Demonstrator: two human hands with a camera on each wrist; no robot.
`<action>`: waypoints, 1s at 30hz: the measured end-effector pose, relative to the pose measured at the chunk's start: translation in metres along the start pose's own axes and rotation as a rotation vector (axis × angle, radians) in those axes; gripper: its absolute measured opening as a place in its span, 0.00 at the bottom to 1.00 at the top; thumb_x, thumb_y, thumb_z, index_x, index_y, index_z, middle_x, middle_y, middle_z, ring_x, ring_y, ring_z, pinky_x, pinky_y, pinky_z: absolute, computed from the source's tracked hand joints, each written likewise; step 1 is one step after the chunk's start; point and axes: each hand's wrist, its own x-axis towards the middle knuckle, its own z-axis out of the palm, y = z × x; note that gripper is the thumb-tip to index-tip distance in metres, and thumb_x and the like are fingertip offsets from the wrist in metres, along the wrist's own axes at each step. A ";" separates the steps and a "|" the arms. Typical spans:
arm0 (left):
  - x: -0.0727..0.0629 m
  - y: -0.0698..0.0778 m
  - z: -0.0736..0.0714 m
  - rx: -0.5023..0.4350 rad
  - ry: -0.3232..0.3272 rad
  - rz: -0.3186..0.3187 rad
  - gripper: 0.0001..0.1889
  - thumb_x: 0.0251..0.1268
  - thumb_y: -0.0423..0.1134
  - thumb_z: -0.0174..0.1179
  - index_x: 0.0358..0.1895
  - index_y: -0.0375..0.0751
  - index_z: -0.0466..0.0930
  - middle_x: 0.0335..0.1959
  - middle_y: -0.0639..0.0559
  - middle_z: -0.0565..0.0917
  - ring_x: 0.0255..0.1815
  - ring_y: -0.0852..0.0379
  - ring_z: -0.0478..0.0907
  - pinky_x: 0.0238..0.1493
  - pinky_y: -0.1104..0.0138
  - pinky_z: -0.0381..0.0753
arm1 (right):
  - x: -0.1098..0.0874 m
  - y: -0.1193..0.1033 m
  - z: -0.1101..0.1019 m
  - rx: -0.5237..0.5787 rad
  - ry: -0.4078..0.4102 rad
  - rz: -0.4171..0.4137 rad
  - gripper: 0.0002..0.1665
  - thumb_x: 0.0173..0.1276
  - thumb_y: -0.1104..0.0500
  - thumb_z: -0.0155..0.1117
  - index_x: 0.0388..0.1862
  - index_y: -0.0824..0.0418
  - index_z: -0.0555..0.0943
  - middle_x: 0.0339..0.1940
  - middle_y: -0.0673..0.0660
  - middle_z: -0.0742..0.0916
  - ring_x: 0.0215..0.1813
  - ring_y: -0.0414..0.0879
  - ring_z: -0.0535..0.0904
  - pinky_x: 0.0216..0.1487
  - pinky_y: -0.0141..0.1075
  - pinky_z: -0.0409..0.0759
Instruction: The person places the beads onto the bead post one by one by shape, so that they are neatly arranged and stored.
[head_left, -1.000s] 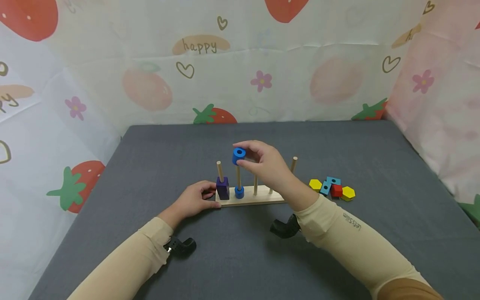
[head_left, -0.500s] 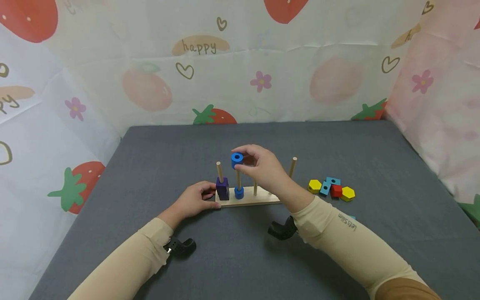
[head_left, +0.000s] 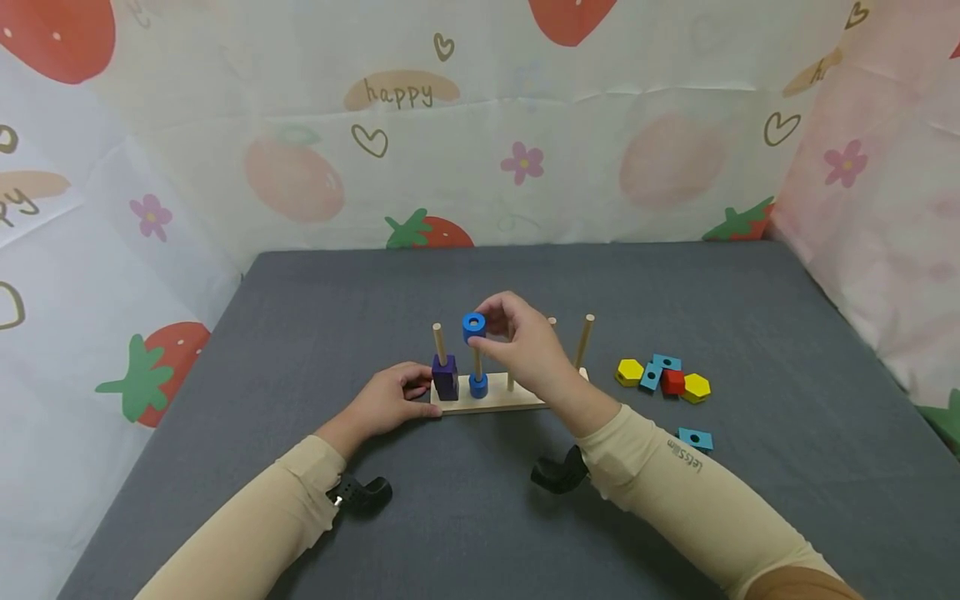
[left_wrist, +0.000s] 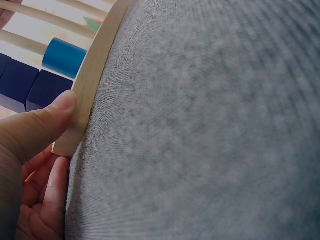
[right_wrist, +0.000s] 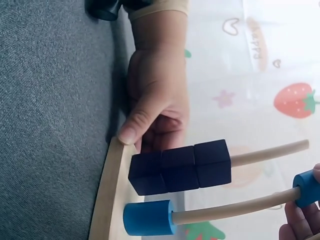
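Observation:
In the head view my left hand (head_left: 386, 398) grips the left end of a wooden peg board (head_left: 495, 403), thumb on its front edge. In the left wrist view the other fingers curl behind that end. My right hand (head_left: 528, 350) pinches a blue cylinder (head_left: 474, 332) between thumb and fingers at the top of the second peg; the peg tip shows in its hole. Lower on this peg sits another blue cylinder (right_wrist: 150, 218), at the base. Three dark purple blocks (right_wrist: 180, 167) are stacked on the first peg. The right hand partly hides the pegs farther right.
Right of the board lie yellow hexagonal blocks (head_left: 696, 388), light blue blocks (head_left: 651, 377) and a red block (head_left: 673, 382) in a loose group. Another light blue block (head_left: 695, 439) lies nearer, beside the right sleeve. Grey cloth (head_left: 465, 517) covers the table.
My right hand has come down slightly with the blue cylinder, bringing it onto the second peg's tip. The right forearm shifted left, exposing the nearer light blue block. The left hand stayed still.

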 end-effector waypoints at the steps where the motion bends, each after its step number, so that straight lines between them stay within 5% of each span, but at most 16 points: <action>1: 0.000 0.000 0.000 0.000 0.002 0.002 0.26 0.46 0.47 0.71 0.51 0.46 0.77 0.45 0.54 0.77 0.48 0.58 0.74 0.54 0.64 0.75 | 0.000 0.001 0.000 0.000 0.004 0.001 0.16 0.60 0.57 0.66 0.46 0.56 0.73 0.43 0.50 0.79 0.47 0.44 0.76 0.52 0.40 0.76; 14: 0.001 -0.001 0.000 0.002 0.008 0.015 0.26 0.45 0.47 0.71 0.50 0.45 0.77 0.46 0.53 0.78 0.48 0.58 0.74 0.53 0.66 0.76 | -0.004 0.017 0.009 0.006 0.050 -0.005 0.20 0.59 0.59 0.67 0.46 0.57 0.69 0.43 0.53 0.78 0.47 0.46 0.76 0.52 0.40 0.76; 20: 0.001 -0.001 0.001 -0.009 0.006 0.018 0.26 0.45 0.46 0.71 0.51 0.44 0.77 0.46 0.53 0.78 0.49 0.58 0.74 0.53 0.66 0.75 | -0.005 0.027 0.014 0.041 0.063 0.063 0.23 0.57 0.60 0.68 0.49 0.57 0.69 0.44 0.53 0.79 0.48 0.46 0.77 0.54 0.41 0.75; 30: 0.001 -0.002 0.001 -0.001 0.008 0.018 0.27 0.44 0.47 0.71 0.51 0.43 0.77 0.47 0.52 0.78 0.50 0.58 0.74 0.53 0.66 0.75 | -0.008 0.042 0.023 0.052 0.063 0.155 0.17 0.55 0.59 0.70 0.40 0.58 0.73 0.42 0.54 0.82 0.49 0.47 0.79 0.55 0.44 0.74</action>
